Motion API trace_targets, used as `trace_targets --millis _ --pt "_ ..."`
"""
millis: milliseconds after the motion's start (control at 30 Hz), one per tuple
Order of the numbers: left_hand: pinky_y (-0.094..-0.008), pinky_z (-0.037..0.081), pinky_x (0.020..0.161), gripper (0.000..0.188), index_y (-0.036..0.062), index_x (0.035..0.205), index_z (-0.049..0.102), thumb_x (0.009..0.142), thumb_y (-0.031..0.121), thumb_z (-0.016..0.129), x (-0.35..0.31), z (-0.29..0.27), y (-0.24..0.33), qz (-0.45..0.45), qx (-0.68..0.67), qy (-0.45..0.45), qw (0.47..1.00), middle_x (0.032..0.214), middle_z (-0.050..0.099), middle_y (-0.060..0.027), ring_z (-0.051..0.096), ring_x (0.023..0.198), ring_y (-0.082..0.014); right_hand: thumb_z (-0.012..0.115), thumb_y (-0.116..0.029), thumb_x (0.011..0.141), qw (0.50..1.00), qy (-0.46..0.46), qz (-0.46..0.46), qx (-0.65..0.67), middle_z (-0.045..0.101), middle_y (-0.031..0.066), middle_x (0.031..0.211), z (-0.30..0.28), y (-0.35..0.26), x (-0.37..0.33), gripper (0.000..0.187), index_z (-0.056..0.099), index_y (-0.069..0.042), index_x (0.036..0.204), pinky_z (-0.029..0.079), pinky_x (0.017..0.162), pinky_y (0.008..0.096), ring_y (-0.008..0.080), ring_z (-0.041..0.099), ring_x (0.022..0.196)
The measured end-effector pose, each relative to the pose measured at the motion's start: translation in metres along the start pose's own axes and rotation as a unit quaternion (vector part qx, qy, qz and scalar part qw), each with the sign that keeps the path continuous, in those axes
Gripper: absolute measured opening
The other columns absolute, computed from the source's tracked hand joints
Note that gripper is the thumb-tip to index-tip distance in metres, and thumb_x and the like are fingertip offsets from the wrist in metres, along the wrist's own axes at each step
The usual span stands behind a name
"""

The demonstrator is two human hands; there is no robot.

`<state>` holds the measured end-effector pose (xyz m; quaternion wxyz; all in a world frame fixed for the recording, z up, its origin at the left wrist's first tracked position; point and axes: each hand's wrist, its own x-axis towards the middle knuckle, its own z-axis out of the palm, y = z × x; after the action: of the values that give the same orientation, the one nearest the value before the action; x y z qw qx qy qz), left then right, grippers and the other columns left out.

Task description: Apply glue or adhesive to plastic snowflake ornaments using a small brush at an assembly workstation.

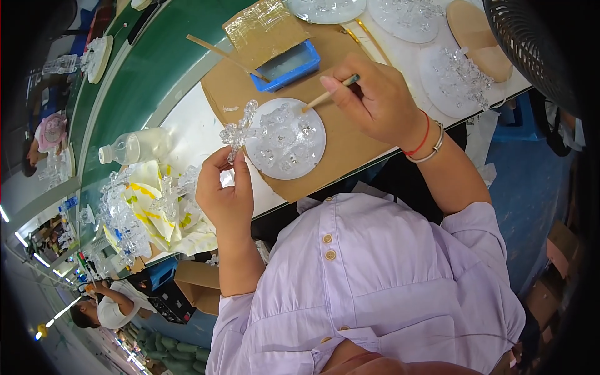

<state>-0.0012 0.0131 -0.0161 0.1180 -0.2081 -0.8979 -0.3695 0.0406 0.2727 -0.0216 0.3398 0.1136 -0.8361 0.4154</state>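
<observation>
My left hand pinches a transparent branched plastic piece between thumb and fingertips at the left edge of a round white disc. Transparent flower-like plastic parts cover much of that disc, which lies on a brown cardboard sheet. Above the disc's right side, my right hand grips a thin wooden stick with a dark green end. The stick's lower tip is at the disc's upper right rim; I cannot tell whether it touches. Behind the disc stands a blue box of pale contents, partly covered by taped cardboard.
Another wooden stick leans into the blue box. Left are a transparent bottle, a yellow-patterned wrapper and loose transparent parts. More laden discs and a fan grille are right. A green conveyor runs behind; a co-worker sits far left.
</observation>
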Motion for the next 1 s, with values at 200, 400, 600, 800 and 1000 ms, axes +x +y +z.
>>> trace_targets --millis 200,400,600,800,1000 --pt "-0.0276 0.050 0.067 0.017 -0.0012 0.095 0.064 0.080 0.004 0.071 0.000 -0.001 0.000 -0.002 0.007 -0.007 1.000 0.082 0.067 -0.0101 0.064 0.071 -0.0167 0.063 -0.007 0.090 0.998 0.000 0.036 0.056 0.056 0.0052 0.072 -0.001 0.000 -0.003 0.013 0.052 -0.002 0.087 0.039 0.047 0.0249 0.0142 0.050 0.051" --pt "-0.0275 0.051 0.068 0.017 -0.0017 0.095 0.064 0.080 0.003 0.071 0.000 -0.001 0.001 -0.004 0.010 -0.010 1.000 0.084 0.067 -0.0100 0.064 0.071 -0.0167 0.062 -0.007 0.090 0.999 0.013 0.004 0.045 0.056 0.0053 0.072 0.006 0.008 -0.001 0.011 0.052 -0.003 0.090 0.039 0.047 0.0254 0.0141 0.049 0.052" --pt "-0.0273 0.051 0.068 0.017 -0.0013 0.096 0.064 0.081 0.004 0.070 0.000 -0.001 0.001 -0.010 -0.004 -0.007 1.000 0.083 0.066 -0.0095 0.064 0.071 -0.0165 0.062 -0.006 0.090 0.998 -0.024 0.038 0.041 0.056 0.0056 0.071 -0.006 0.003 -0.005 0.012 0.051 -0.002 0.090 0.039 0.047 0.0255 0.0145 0.049 0.052" --pt "-0.0273 0.051 0.068 0.017 -0.0011 0.096 0.064 0.081 0.004 0.071 0.000 0.000 0.001 -0.014 -0.006 -0.006 1.000 0.083 0.067 -0.0095 0.064 0.071 -0.0165 0.062 -0.005 0.089 0.999 0.011 0.007 0.050 0.053 0.0059 0.067 -0.002 0.003 -0.003 0.012 0.051 -0.002 0.087 0.039 0.047 0.0267 0.0160 0.048 0.049" --pt "-0.0272 0.051 0.068 0.017 -0.0010 0.096 0.064 0.081 0.005 0.071 -0.001 0.000 -0.001 -0.012 -0.009 -0.005 1.000 0.082 0.067 -0.0096 0.064 0.071 -0.0164 0.062 -0.002 0.087 1.000 -0.016 -0.010 0.023 0.054 0.0082 0.066 -0.014 -0.012 -0.021 0.013 0.050 -0.001 0.084 0.040 0.047 0.0281 0.0212 0.049 0.050"
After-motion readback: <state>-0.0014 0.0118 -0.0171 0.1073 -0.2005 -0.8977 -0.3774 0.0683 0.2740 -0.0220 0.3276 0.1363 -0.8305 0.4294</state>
